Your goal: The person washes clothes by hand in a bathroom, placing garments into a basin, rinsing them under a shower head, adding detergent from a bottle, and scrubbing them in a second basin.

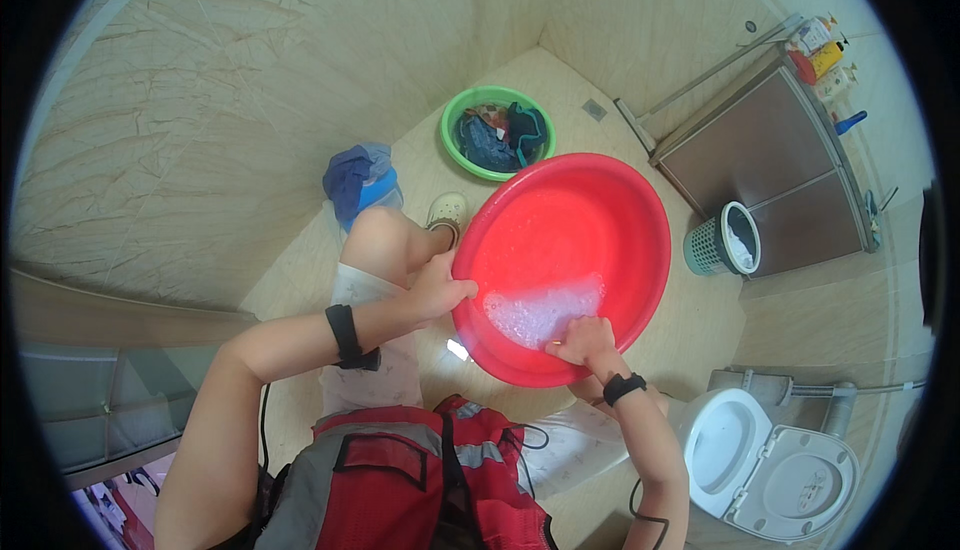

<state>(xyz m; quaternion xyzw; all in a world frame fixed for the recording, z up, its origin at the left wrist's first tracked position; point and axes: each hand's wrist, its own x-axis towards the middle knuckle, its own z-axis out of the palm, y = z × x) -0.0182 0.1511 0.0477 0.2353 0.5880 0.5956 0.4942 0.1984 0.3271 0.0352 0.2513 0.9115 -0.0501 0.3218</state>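
A large red plastic basin (555, 227) is tilted toward me, with foamy water (532, 313) pooled at its near side. My left hand (442, 287) grips the basin's left rim, thumb over the edge. Reaching across the near rim, my right hand (585, 340) is inside the basin with its fingers curled, at the edge of the foam. A yellow band shows on one finger. Whether those fingers hold anything is hidden by the hand itself.
Beyond the red basin stands a green basin (499, 171) of wet clothes. A blue container (381, 191) draped with cloth is at left. To the right are a waste basket (705, 250), a brown cabinet (772, 137), a squeegee (636, 128) and a toilet (724, 437) with its lid raised.
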